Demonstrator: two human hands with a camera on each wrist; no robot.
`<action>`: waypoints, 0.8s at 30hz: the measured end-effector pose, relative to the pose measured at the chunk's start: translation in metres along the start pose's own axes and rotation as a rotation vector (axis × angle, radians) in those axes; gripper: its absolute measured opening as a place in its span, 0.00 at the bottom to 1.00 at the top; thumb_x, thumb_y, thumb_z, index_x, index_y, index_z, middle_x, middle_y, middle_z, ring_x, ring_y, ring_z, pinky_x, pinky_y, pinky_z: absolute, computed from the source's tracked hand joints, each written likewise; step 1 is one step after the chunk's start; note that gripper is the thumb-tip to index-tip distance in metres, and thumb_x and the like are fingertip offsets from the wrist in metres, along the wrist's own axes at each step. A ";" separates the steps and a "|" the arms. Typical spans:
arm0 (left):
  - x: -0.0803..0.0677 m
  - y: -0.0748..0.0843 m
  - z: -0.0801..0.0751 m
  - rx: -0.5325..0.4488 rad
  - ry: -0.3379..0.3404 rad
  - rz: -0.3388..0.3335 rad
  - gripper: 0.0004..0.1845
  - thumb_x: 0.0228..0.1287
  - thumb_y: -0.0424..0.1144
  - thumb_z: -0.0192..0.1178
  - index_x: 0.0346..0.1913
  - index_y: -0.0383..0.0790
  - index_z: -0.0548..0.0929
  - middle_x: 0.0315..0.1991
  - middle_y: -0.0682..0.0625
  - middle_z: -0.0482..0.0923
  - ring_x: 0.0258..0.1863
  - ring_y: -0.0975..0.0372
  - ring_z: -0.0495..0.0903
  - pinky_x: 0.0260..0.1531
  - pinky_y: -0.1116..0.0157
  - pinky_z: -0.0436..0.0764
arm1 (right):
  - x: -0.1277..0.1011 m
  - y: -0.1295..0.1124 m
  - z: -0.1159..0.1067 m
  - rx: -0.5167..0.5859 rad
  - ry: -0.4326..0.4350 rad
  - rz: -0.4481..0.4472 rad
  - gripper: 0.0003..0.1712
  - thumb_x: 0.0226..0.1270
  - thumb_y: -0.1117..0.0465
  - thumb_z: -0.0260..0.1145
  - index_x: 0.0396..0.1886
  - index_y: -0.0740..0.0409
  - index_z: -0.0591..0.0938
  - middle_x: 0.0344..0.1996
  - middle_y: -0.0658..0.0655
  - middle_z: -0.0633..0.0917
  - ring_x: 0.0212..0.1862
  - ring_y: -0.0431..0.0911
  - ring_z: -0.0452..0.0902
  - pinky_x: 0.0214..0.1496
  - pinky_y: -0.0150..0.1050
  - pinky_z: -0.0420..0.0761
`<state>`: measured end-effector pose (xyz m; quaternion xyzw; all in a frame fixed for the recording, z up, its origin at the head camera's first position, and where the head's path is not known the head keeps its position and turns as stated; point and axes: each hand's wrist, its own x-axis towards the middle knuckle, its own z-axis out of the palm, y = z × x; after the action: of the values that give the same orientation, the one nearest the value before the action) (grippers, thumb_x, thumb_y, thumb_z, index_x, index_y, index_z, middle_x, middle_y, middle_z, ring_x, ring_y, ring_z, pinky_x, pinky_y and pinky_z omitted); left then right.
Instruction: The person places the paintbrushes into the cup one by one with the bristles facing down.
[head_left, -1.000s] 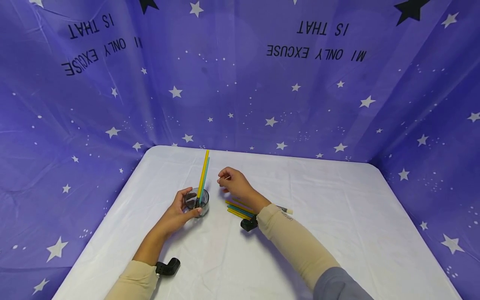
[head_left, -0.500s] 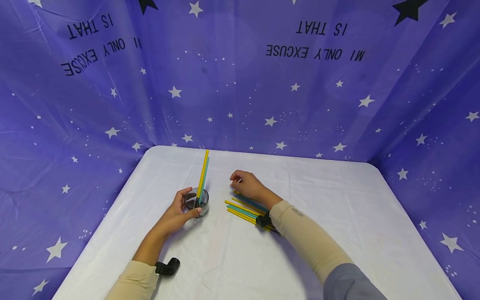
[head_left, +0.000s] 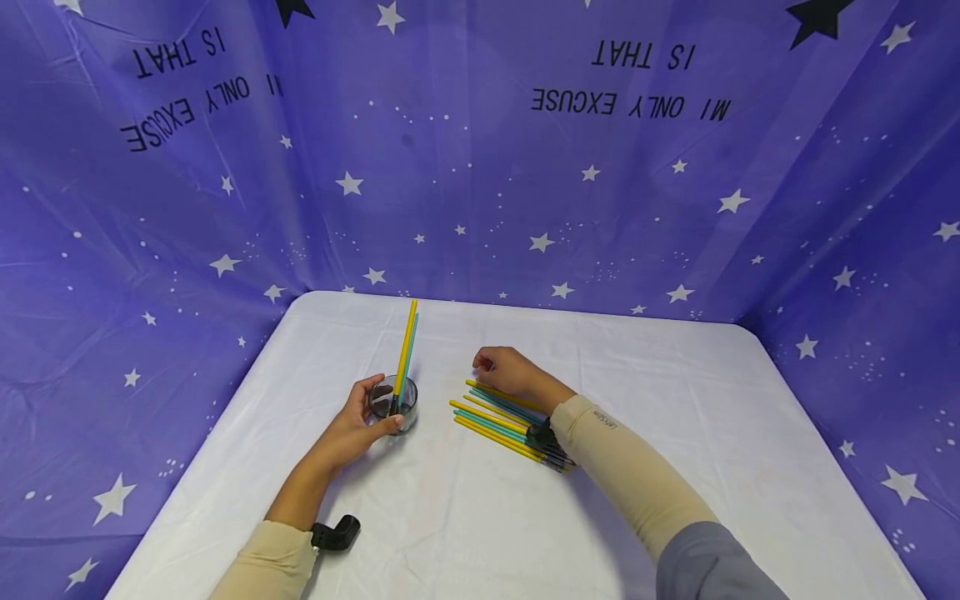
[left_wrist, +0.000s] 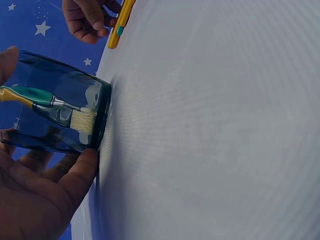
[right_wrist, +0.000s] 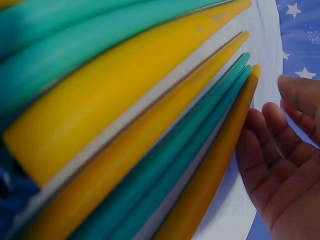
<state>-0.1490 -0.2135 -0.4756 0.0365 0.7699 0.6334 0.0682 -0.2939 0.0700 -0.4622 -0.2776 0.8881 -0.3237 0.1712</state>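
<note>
My left hand [head_left: 356, 429] grips a clear glass tumbler [left_wrist: 55, 75] standing on the table, its fingers and thumb around the sides. Inside lean a yellow paintbrush [head_left: 405, 350] and a thinner teal paintbrush [head_left: 413, 346], bristles down and handles up past the rim. Over at the right, several yellow and teal paintbrushes [head_left: 487, 417] lie side by side on the cloth, handle ends toward the glass. My right hand [head_left: 508, 372] hovers beside the farthest yellow brush [right_wrist: 215, 170], fingers loosely bent with nothing between them. The wrist and its black camera cover part of the row.
A white cloth [head_left: 420, 525] covers the table. Behind its far edge and along both sides hangs a purple curtain [head_left: 480, 167] printed with stars and lettering. A black wrist camera [head_left: 337, 533] sticks out from the left forearm, close over the cloth.
My right hand has drawn back from near the glass, moving right and slightly nearer, which uncovers more of the lying paintbrushes. The left hand, the glass and its two brushes stay put.
</note>
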 end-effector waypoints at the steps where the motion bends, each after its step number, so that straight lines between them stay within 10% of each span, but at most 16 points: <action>1: 0.000 0.000 0.000 0.001 -0.001 0.000 0.45 0.63 0.37 0.68 0.75 0.39 0.51 0.71 0.35 0.60 0.72 0.42 0.58 0.70 0.46 0.52 | 0.000 0.001 0.000 -0.013 -0.009 -0.002 0.07 0.69 0.66 0.64 0.45 0.57 0.81 0.34 0.51 0.80 0.36 0.44 0.73 0.43 0.37 0.75; 24: -0.001 0.001 0.001 0.002 0.003 0.008 0.45 0.64 0.37 0.68 0.75 0.38 0.50 0.71 0.35 0.61 0.71 0.42 0.60 0.70 0.46 0.53 | 0.002 -0.005 0.002 -0.235 -0.134 -0.047 0.11 0.71 0.68 0.60 0.48 0.55 0.85 0.39 0.50 0.84 0.40 0.42 0.77 0.46 0.39 0.78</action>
<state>-0.1476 -0.2127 -0.4743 0.0386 0.7706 0.6329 0.0647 -0.2923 0.0641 -0.4606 -0.3374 0.8998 -0.2019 0.1889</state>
